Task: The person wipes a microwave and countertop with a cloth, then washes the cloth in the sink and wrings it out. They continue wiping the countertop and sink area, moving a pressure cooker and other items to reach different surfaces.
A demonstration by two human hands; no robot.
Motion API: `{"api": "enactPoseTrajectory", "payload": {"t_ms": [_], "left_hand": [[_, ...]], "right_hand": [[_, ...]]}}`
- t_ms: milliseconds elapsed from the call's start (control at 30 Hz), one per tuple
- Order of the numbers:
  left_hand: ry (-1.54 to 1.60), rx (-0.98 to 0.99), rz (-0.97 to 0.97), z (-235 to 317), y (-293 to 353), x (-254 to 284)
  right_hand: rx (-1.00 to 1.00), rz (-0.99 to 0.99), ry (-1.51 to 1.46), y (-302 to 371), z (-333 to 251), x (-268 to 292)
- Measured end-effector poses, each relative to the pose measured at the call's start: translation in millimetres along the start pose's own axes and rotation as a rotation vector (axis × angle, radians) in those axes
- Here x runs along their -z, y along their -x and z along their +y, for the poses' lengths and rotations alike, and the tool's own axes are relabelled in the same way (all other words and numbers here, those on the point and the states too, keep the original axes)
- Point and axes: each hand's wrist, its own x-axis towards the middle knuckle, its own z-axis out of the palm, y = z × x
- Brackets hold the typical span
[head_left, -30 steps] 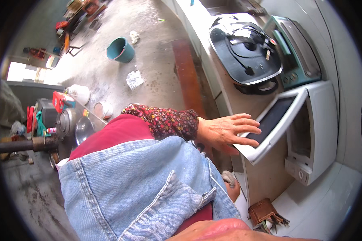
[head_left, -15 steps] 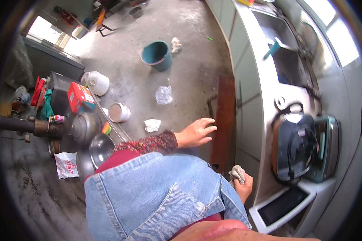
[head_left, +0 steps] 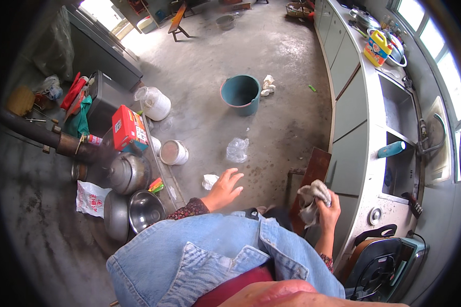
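My right hand point(head_left: 331, 204) grips a crumpled, soiled light-grey rag point(head_left: 312, 199), which hangs beside the cabinet front and over a reddish-brown wooden bench point(head_left: 312, 171). My left hand point(head_left: 224, 190) is held out over the floor with its fingers spread and nothing in it. Just past that hand lies a crumpled white paper point(head_left: 210, 181). Farther off are a clear plastic bag point(head_left: 237, 150) and a teal bucket point(head_left: 241, 95), with a whitish crumpled cloth point(head_left: 267, 85) next to the bucket.
Along the right runs a counter with a double sink point(head_left: 398, 110), a turquoise bottle point(head_left: 392, 149), a yellow jug point(head_left: 378, 48) and a black appliance point(head_left: 376, 263). On the left stand a kettle point(head_left: 128, 173), a steel bowl point(head_left: 146, 210), a red box point(head_left: 129, 128) and white tubs point(head_left: 174, 152).
The view has swung toward the right, bringing more of the counter and sink in. My right hand has risen and moved forward with the rag. The left hand stays spread.
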Motion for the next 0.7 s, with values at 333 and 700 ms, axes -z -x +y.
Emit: {"api": "enactPoseTrajectory", "payload": {"t_ms": [333,700], "left_hand": [[-0.016,-0.019,0.104,2,-108,-4],[-0.114,-0.147,-0.08,65,-314,14]], "right_hand": [[-0.056,0.026,-0.225,-131,31,-4],[-0.279,0.273,-0.363,-277,35,11]]}}
